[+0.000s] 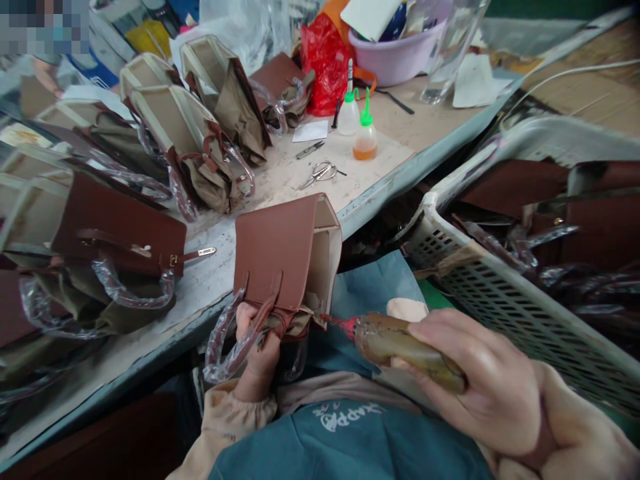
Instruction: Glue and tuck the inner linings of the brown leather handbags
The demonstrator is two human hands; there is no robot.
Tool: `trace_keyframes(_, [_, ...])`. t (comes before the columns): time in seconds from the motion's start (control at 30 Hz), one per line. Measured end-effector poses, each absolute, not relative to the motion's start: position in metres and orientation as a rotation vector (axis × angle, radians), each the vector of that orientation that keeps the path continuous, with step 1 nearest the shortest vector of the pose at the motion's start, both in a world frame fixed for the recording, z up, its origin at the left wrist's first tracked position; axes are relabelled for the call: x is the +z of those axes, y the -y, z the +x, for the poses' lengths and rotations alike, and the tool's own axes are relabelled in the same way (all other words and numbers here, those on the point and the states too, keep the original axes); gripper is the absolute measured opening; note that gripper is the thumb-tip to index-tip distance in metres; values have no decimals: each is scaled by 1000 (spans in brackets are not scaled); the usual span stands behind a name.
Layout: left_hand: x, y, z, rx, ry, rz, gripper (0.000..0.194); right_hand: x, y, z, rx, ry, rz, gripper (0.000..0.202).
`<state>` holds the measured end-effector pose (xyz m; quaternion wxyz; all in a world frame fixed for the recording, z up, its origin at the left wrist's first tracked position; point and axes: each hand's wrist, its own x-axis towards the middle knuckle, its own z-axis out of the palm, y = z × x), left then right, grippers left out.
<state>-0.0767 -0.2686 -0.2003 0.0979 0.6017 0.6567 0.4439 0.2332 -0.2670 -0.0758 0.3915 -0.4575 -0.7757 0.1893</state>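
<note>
A brown handbag (273, 243) with a cream lining hangs over the table's front edge, its plastic-wrapped handles low at the left. My left hand (263, 350) is closed on the bag's lower part, between the handles. My right hand (480, 367) is wrapped round a yellowish squeeze bottle (395, 340) with a red nozzle. The nozzle's tip is at the bag's lower right corner, by the folded fabric; whether it touches cannot be made out.
Several similar bags (120, 220) stand at the left on the table (385, 147). Scissors (323, 173), two green-capped bottles (365, 140), a red plastic bag (324, 67) and a lilac basin (395, 57) lie beyond. A white crate (505, 300) holding brown bags is at the right.
</note>
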Motion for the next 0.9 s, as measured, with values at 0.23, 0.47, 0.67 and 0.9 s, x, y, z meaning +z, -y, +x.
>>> trace_keyframes(0.23, [-190, 264, -71, 1398, -1852, 1997, 10, -79, 254, 231, 477, 1946, -1204, 19])
trace_keyframes(0.47, [-181, 265, -72, 1330, -1897, 2024, 8, -76, 257, 230, 642, 1896, -1247, 15])
trace_keyframes(0.67, [-182, 268, -77, 1323, -1870, 2089, 10, -79, 248, 228, 652, 1903, -1239, 11])
trace_keyframes(0.9, [-188, 270, -81, 1349, -1905, 2029, 10, -87, 222, 224, 528, 1836, -1247, 12])
